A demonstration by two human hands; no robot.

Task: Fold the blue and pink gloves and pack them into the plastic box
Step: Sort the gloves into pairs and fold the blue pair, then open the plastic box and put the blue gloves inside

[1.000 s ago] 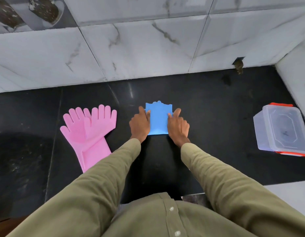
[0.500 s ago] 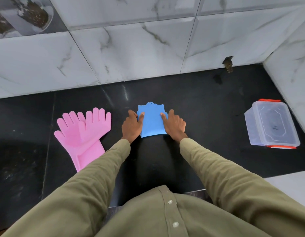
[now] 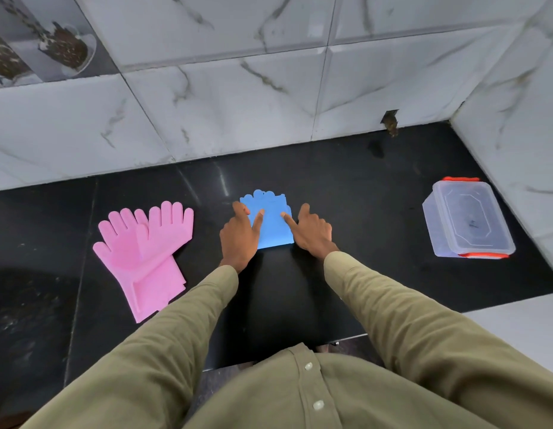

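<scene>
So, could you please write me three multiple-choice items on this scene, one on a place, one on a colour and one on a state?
1. Where does the clear plastic box with orange clips sit?
A. far right of the black counter
B. beside the flat pink rubber gloves
C. on the person's arm

2. What colour are the folded rubber gloves under the hands?
A. pink
B. blue
C. green

3. What state is the box in?
A. lid on
B. lid off
C. tipped on its side

Answers: 1 A, it stands near the right wall, far from the pink pair. 2 B, the left hand and right hand press on a blue bundle. 3 A, the lid sits on top.
</scene>
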